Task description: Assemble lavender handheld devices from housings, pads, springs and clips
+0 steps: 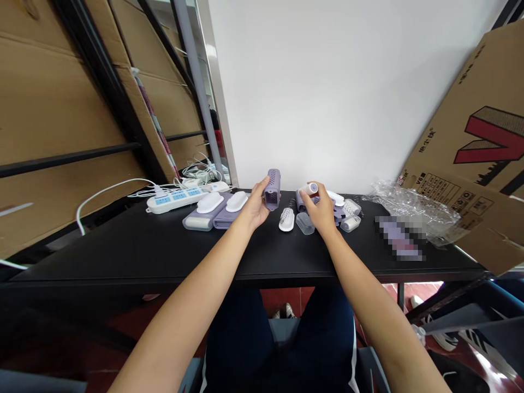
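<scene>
My left hand is closed around a hollow purple housing dotted with small holes, its open end facing me. In my right hand is a small white cylinder, pinched between thumb and fingers. On the table between the hands lies a white oval cap with a spring. Beside it sits a clear plastic cover, close under my right hand. More purple parts, springs and clear covers are heaped to the right, partly hidden by that hand.
Two purple units with white oval tops lie left of my left hand. Behind them is a white power strip with tangled cables. Crumpled clear plastic, a pixelated flat object and a cardboard box are at the right of the black table.
</scene>
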A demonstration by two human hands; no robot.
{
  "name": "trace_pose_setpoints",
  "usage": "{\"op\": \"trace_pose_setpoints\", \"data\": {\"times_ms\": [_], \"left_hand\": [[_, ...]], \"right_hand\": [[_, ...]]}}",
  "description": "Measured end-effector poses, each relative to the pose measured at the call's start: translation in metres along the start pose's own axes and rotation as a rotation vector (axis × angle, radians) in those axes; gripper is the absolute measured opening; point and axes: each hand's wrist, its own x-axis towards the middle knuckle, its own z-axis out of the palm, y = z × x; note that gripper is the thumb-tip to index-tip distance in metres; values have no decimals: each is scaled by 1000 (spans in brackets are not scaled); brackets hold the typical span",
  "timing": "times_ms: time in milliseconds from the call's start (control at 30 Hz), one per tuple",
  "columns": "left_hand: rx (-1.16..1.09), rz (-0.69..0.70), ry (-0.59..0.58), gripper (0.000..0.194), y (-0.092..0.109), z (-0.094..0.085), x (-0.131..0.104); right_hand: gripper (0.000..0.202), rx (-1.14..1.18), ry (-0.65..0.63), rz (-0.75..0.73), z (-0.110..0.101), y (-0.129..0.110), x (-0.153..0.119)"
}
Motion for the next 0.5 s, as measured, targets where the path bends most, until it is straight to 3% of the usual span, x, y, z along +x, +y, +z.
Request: {"op": "trace_pose_setpoints", "data": {"times_ms": [133, 267, 367, 500], "left_hand": [[-175, -135, -24, 36, 5, 1, -3], [-250, -111, 54, 24, 7, 0, -2], [-247, -64, 114, 26, 5, -2, 3], [-193, 4, 90, 40, 0, -5, 8]], "right_hand": [[41, 29, -104, 3, 2, -4, -4], [39, 80, -160, 2, 5, -7, -7], [37, 162, -252, 5, 9, -11, -8], [37, 320, -389, -7, 13, -17, -10]]}}
